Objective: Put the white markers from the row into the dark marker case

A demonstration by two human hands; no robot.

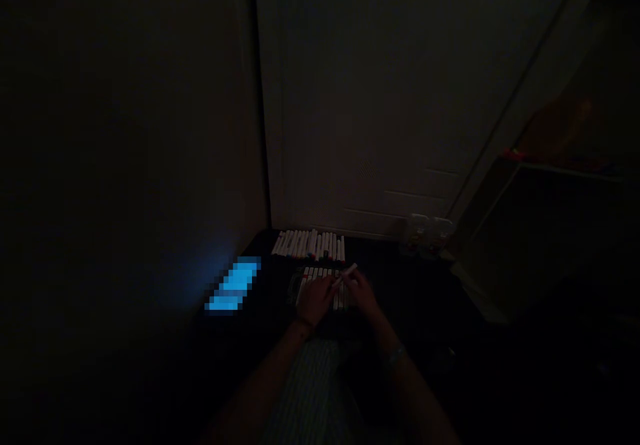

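Note:
A white marker (pixel 351 269) slants up between my two hands in the dim light. My left hand (pixel 316 298) is closed, its fingertips at the marker's lower left end. My right hand (pixel 363 294) pinches near its upper end; whether this is one piece or a marker and its cap I cannot tell. Under and beside my hands lies a row of white markers (pixel 313 273), partly hidden by my left hand. Behind it, a second row of white markers (pixel 300 244) lies side by side, some showing coloured ends.
A bright blue, pixelated screen (pixel 233 286) glows at the table's left. Two clear plastic packages (pixel 419 235) stand at the back right against the wall (pixel 360 112). Farther right is a dark shelf (pixel 560 165) with a small red light. The dark tabletop (pixel 400 285) is barely lit.

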